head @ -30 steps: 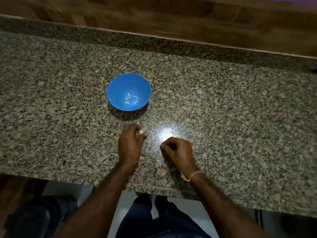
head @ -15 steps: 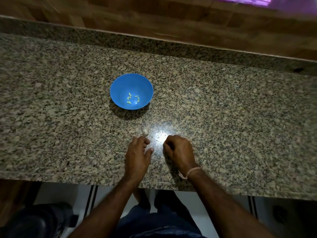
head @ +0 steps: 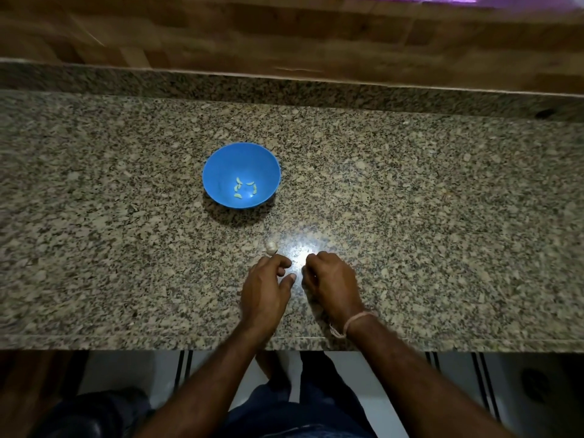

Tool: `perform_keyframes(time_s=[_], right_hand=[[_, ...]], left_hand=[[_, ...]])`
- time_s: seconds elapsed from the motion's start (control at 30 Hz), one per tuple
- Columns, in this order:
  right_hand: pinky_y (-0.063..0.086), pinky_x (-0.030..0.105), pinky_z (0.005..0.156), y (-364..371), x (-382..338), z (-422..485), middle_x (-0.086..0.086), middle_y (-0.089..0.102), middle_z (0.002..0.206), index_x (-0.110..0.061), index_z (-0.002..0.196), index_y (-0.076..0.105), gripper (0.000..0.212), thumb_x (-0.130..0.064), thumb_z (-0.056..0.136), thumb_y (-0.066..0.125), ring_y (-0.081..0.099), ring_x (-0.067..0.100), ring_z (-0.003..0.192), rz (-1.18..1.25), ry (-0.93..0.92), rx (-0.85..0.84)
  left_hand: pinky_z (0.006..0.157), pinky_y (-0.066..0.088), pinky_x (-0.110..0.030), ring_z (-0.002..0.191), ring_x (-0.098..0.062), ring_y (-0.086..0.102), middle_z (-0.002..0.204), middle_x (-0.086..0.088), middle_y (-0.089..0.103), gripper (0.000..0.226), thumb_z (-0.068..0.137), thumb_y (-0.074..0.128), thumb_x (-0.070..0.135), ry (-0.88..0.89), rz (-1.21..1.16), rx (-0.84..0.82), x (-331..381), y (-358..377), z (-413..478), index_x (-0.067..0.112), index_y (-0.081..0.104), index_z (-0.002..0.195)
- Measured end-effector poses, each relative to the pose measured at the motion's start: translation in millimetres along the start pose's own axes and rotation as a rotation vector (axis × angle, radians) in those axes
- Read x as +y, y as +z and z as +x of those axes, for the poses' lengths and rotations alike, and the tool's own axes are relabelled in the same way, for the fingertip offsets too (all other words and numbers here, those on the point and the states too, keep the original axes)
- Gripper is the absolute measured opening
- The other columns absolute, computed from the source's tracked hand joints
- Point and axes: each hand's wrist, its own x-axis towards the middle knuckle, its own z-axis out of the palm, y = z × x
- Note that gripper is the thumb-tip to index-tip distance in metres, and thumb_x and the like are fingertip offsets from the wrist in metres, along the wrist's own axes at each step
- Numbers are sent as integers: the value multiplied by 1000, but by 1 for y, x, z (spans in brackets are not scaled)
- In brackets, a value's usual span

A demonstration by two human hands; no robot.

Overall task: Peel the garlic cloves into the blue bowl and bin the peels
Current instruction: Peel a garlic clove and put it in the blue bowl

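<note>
The blue bowl (head: pixel 221 172) stands on the granite counter with several peeled garlic cloves (head: pixel 244 188) in its bottom. One pale unpeeled garlic piece (head: pixel 270 247) lies on the counter, just beyond my left hand's fingertips. My left hand (head: pixel 265 289) rests on the counter near the front edge, fingers loosely curled and thumb out, with nothing visible in it. Close to its right, my right hand (head: pixel 331 282) is curled knuckles-up on the counter. What its fingers enclose is hidden. No peels or bin are visible.
The speckled granite counter (head: pixel 426 216) runs the full width, with a raised granite back strip and a wooden wall (head: pixel 284 36) behind. Below the front edge (head: pixel 126 341) are my legs and a white floor. A bright light glare sits beside the garlic piece.
My left hand let go of the garlic piece, which now lies on the counter, and drew back toward the front edge. Both hands have come closer together.
</note>
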Motion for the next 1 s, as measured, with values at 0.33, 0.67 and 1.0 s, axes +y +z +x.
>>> perform_keyframes(time_s=[0.33, 0.67, 1.0], right_hand=[[56, 28, 64, -6, 5, 0, -4, 74, 74, -18, 81, 75, 24, -37, 94, 75, 71, 13, 72, 736, 345, -106], [58, 34, 69, -18, 1, 1, 16, 69, 77, 3, 92, 73, 16, -13, 96, 74, 64, 20, 65, 1526, 772, -231], [56, 30, 68, -21, 5, 11, 6, 73, 77, -1, 91, 74, 17, -17, 98, 72, 67, 19, 67, 1170, 573, -205]], left_hand=[[73, 57, -29, 79, -3, 69, 84, 12, 74, 9, 97, 68, 26, -160, -258, -63, 18, 6, 10, 27, 75, 92], [73, 62, -36, 79, -22, 75, 78, -2, 77, 12, 97, 70, 19, -314, -539, -81, 30, 4, 17, 14, 75, 88], [61, 46, -29, 62, -18, 55, 70, -17, 69, 17, 96, 68, 13, -453, -612, -153, 33, 0, 26, 4, 72, 83]])
